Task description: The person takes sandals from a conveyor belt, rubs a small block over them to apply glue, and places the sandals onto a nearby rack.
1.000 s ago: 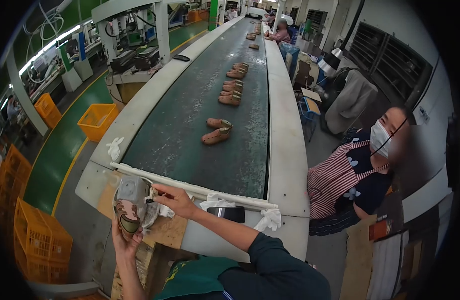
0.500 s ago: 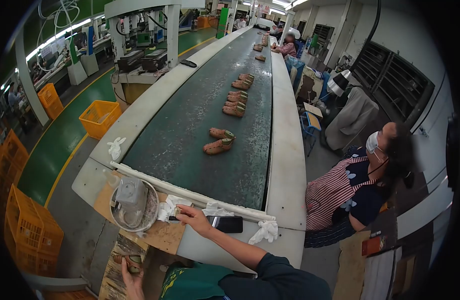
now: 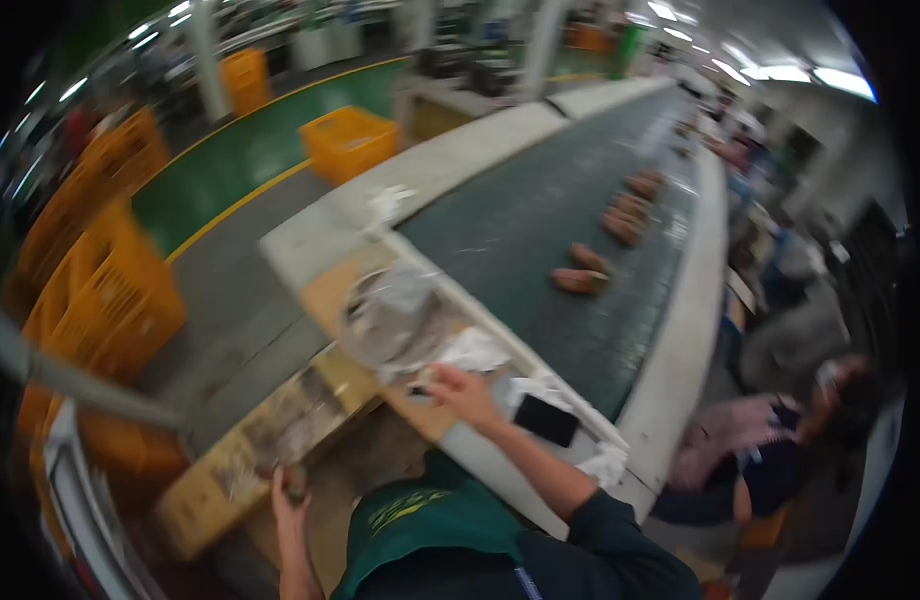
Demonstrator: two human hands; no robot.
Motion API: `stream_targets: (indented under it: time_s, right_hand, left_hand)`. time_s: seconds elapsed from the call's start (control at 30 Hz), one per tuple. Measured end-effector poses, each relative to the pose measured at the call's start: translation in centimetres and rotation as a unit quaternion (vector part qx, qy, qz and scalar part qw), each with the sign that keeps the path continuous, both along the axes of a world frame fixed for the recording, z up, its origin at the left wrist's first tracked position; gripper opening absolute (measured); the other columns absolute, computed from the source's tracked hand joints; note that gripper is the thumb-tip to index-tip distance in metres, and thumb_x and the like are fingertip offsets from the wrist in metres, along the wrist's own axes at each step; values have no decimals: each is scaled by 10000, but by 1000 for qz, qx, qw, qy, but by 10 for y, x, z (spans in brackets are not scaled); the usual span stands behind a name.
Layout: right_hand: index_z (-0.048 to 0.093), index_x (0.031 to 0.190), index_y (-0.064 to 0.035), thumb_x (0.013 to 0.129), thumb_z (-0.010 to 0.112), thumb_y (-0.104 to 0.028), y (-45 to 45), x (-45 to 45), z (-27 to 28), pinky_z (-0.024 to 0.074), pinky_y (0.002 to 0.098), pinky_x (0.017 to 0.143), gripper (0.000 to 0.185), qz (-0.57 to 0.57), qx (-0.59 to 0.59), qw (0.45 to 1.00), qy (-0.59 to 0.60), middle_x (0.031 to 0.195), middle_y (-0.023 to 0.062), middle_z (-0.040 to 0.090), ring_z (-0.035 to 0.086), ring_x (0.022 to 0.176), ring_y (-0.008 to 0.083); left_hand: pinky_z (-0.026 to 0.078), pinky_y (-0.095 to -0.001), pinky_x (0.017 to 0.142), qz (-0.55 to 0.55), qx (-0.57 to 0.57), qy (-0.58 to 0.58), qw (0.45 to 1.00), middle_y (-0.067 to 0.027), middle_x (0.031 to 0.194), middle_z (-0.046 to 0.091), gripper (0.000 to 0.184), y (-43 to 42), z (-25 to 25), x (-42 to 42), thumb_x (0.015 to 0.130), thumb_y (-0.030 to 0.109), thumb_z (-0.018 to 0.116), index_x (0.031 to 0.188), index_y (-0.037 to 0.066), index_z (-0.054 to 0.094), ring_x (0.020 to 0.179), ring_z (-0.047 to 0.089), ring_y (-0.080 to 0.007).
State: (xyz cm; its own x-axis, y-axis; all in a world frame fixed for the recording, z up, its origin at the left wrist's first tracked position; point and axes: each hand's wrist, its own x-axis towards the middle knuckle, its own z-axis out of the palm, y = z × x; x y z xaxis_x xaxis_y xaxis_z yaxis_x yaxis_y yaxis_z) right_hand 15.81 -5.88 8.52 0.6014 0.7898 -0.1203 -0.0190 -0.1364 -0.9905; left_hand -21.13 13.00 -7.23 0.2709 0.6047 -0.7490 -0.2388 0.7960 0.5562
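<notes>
Motion blurs this moment. Low on the left, my left hand (image 3: 291, 500) is closed around a small brown shoe (image 3: 294, 484) with a green top part, over a worn wooden bench (image 3: 215, 505). My right hand (image 3: 464, 392) pinches something small that I cannot make out, above the wooden board at the belt's end. Just beyond it stands a round tub (image 3: 352, 325) with a clear plastic container (image 3: 405, 300) in it. White cloths (image 3: 472, 350) and a black phone (image 3: 547, 420) lie close to that hand.
A green conveyor belt (image 3: 500, 240) carries several brown shoes (image 3: 578, 282) away from me. White gloves (image 3: 388, 203) lie on its left edge. Orange crates (image 3: 105, 300) stand on the left. Another person (image 3: 750, 450) is at the right of the belt.
The view has swung left, so the belt and the other person appear further right. Both hands keep their closed grips; the left still has the shoe.
</notes>
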Motion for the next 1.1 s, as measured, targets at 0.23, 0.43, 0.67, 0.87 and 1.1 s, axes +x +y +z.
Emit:
stream_targets:
  time_s: [0.23,0.43,0.67,0.87,1.1]
  right_hand:
    - [421,1280,-23,866,549,-54,33,-58,-39,469,194,578,434,-48,18,987,152,1024,38,569,578,791,102]
    - [417,1301,-57,877,576,-137,83,-101,-49,468,200,599,459,29,-92,992,83,1011,6,575,579,850,95]
    - [479,1248,-16,862,571,-89,135,-164,-48,458,209,611,403,107,-120,987,13,884,-2,569,528,740,66]
    - [505,1217,-9,828,602,-63,144,-186,-35,480,220,629,405,114,-112,987,-12,871,24,590,551,745,87]
    - [476,1245,-28,848,605,-110,98,-160,-18,463,214,647,425,33,-21,997,70,1002,31,618,568,850,77]
  left_hand:
    - [469,-476,747,248,9,65,966,-38,1180,478,622,29,-33,-116,686,340,746,1193,212,408,1010,517,-233]
    - [471,-494,766,400,-22,160,902,-85,1249,408,828,40,-78,-267,649,317,787,1302,177,297,1087,462,-295]
    - [501,-351,549,584,45,291,757,-73,1112,494,614,94,-7,-506,696,322,742,1195,125,444,880,546,-216]
    - [471,-265,677,590,210,314,714,-118,1162,508,594,94,-57,-539,815,264,639,1317,84,380,970,530,-189]
    - [345,-286,330,269,-91,137,949,-87,581,519,101,4,-197,-267,857,133,475,847,34,495,409,465,-168]
